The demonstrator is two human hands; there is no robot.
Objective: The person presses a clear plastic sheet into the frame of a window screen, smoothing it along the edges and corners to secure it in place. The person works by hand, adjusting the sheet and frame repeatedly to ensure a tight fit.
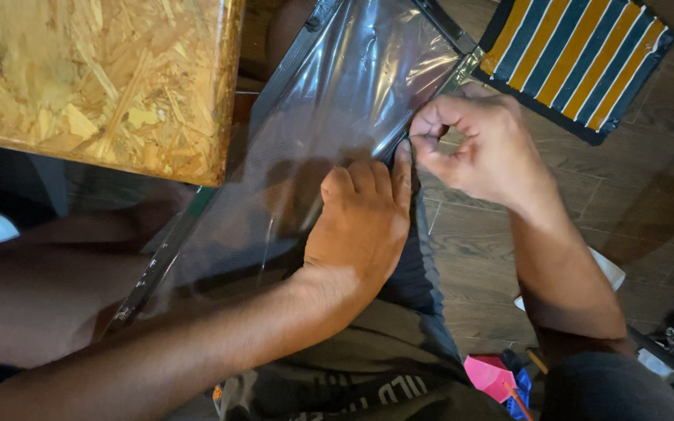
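A large clear plastic bag (329,109) with dark edge strips lies across my lap, running from lower left to upper middle. My left hand (364,222) rests on top of it, fingers curled, pressing its right edge. My right hand (477,144) pinches that same dark edge strip between thumb and fingers, right beside my left fingertips. Both hands touch the bag at nearly the same spot.
A chipboard tabletop (95,78) fills the upper left. A striped mat (579,54) in blue, orange and white lies on the dark wood floor (477,257) at upper right. A pink object (489,374) and a white item (610,273) sit low on the right.
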